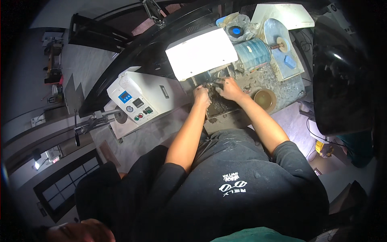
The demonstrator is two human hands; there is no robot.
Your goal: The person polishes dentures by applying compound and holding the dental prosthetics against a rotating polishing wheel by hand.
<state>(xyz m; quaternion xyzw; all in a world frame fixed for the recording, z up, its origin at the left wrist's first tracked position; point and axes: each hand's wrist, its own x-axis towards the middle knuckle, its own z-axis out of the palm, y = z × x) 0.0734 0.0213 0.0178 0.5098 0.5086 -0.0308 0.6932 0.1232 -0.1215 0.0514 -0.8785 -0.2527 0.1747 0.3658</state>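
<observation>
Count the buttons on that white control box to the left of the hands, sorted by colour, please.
On the white control box, as far as this view shows:
Red buttons: 1
Green buttons: 1
Total: 2
The box also carries a blue display and a round dial; anything smaller is too blurred to count. The left hand and right hand are both at the grinding machine beside it.

Control box (139,99) left of hands; bowl (265,99) right (grinding wheel (252,54) behind)
</observation>
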